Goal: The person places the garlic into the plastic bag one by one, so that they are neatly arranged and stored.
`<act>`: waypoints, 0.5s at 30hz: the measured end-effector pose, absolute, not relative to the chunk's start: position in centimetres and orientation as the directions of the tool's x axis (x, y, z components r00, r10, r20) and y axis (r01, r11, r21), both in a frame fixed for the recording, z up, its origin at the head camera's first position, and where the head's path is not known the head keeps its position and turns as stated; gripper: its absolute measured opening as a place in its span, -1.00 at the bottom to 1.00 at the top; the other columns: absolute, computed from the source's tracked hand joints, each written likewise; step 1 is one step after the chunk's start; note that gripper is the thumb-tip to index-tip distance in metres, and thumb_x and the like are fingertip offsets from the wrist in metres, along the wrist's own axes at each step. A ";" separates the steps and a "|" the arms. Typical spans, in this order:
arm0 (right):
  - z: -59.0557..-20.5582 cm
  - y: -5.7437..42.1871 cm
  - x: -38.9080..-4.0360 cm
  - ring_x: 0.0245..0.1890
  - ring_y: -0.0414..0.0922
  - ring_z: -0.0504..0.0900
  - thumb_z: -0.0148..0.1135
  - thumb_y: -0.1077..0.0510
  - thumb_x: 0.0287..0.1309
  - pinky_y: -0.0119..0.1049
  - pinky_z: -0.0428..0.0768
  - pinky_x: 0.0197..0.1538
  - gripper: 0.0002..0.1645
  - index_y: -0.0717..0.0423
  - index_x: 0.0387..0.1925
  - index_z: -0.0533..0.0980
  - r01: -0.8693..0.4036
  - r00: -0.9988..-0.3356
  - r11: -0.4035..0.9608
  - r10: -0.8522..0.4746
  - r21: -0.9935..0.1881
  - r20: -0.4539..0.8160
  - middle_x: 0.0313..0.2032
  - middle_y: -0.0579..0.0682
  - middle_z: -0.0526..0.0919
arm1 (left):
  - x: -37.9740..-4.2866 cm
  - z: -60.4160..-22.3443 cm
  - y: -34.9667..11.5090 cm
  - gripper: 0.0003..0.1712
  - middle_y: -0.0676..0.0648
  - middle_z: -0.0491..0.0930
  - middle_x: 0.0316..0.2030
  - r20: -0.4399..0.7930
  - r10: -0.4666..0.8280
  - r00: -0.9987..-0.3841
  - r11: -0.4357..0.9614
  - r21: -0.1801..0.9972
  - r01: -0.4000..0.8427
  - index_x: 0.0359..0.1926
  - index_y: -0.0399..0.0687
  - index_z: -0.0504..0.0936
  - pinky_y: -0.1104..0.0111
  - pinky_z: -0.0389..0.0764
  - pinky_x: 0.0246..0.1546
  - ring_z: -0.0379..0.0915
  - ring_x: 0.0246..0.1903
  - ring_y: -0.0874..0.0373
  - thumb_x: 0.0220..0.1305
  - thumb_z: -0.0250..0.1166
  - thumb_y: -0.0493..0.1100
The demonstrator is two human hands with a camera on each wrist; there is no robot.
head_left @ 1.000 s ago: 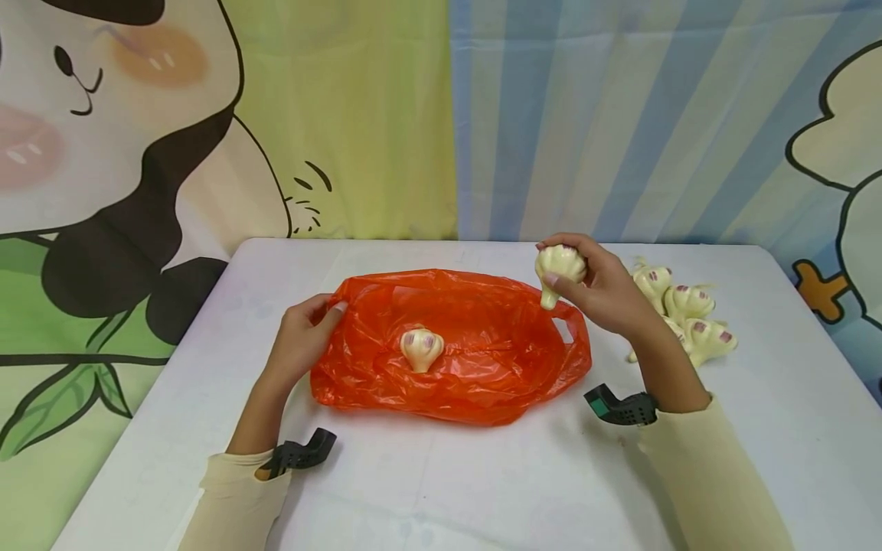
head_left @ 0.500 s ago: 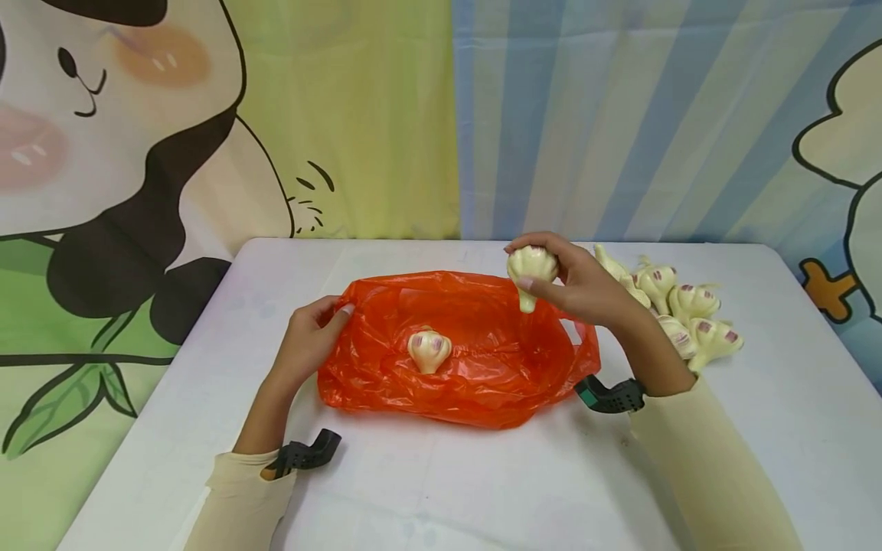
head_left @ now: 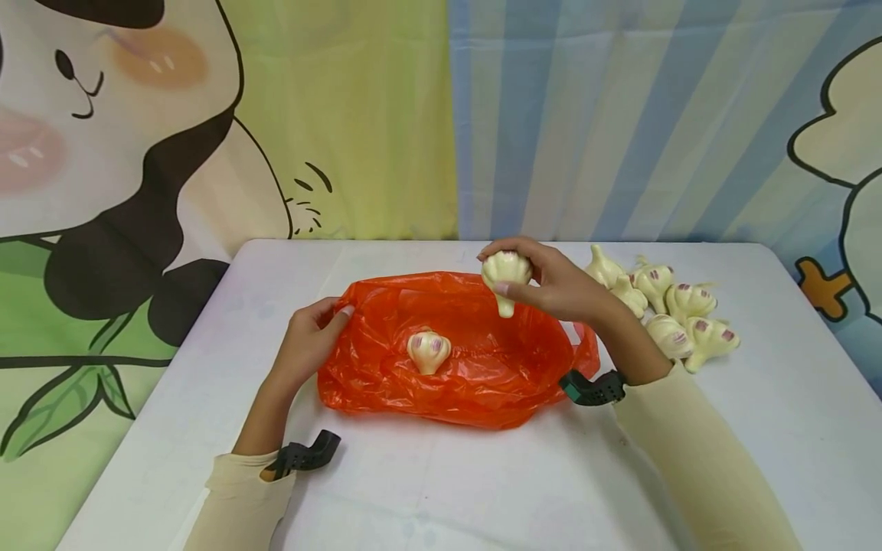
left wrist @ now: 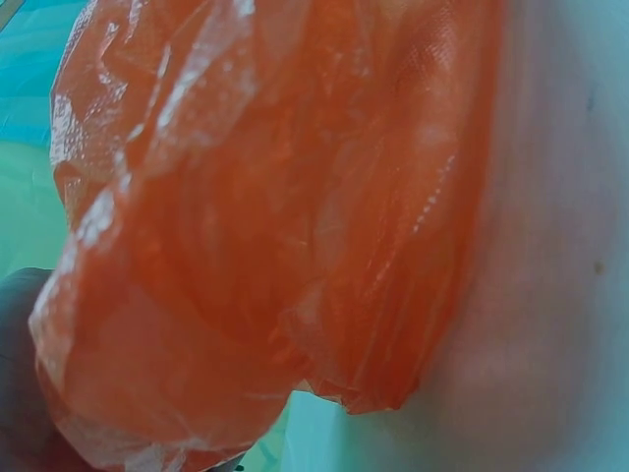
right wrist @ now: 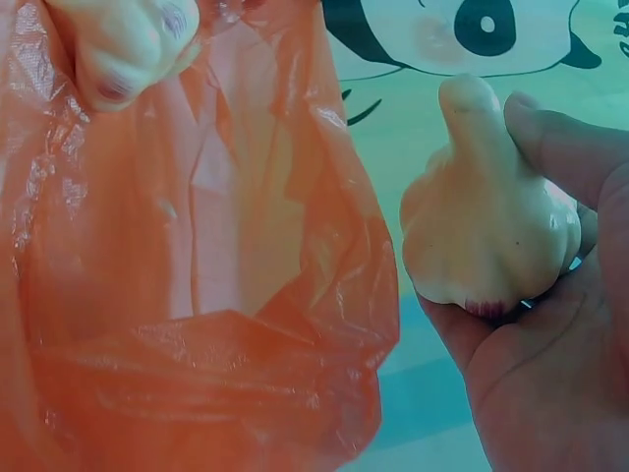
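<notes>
A red plastic bag (head_left: 386,394) lies on its side on the white table, its mouth spread wide. My left hand (head_left: 306,337) pinches the bag's left edge between thumb and fingers; in the left wrist view the bag (left wrist: 226,256) covers most of that hand. One garlic bulb (head_left: 429,352) rests inside the bag, stem down. Above the bag's right half, my right hand (head_left: 551,283) grips a second garlic bulb (head_left: 506,274) with its stem pointing down. The right wrist view shows this garlic bulb (right wrist: 491,216) between thumb and fingers, beside the bag's rim.
A pile of several garlic bulbs (head_left: 651,283) sits at the table's back right, behind the right forearm. The bag's handle loop (head_left: 586,348) lies near the right wrist. A printed curtain (head_left: 386,115) hangs behind the white table (head_left: 427,490).
My right hand has carried its garlic bulb leftward from the bag's right end to over the opening, uncovering more of the pile. The left hand keeps its hold on the bag.
</notes>
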State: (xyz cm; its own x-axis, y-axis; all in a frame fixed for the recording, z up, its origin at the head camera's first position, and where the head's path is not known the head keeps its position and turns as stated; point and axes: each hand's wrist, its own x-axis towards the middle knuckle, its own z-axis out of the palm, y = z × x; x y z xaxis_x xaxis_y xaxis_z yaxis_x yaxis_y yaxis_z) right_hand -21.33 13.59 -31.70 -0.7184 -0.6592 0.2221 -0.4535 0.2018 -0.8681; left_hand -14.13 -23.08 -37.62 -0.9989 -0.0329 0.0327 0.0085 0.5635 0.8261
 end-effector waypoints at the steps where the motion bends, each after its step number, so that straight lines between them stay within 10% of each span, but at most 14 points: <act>1: -31.7 13.4 -21.4 -0.18 0.02 0.50 0.24 0.26 0.26 -0.21 0.60 -0.18 -0.54 0.11 0.19 0.43 -0.452 -0.714 0.198 -0.665 -0.870 0.219 -0.01 0.05 0.49 | -14.1 -37.6 -23.1 -0.54 -0.12 0.61 -0.13 0.032 -0.033 -0.999 0.564 0.826 0.008 0.10 -0.15 0.59 0.38 0.63 -0.24 0.47 -0.23 -0.02 0.44 0.10 0.09; 15: -32.0 11.2 -22.3 -0.12 0.04 0.52 0.22 0.32 0.24 -0.14 0.61 -0.12 -0.56 0.18 0.15 0.43 -0.402 -0.670 0.093 -0.708 -0.911 0.223 0.01 0.09 0.51 | -14.1 -37.5 -23.1 -0.54 -0.11 0.60 -0.12 0.021 -0.031 -0.999 0.567 0.824 0.000 0.10 -0.13 0.59 0.39 0.62 -0.23 0.47 -0.21 -0.02 0.43 0.11 0.09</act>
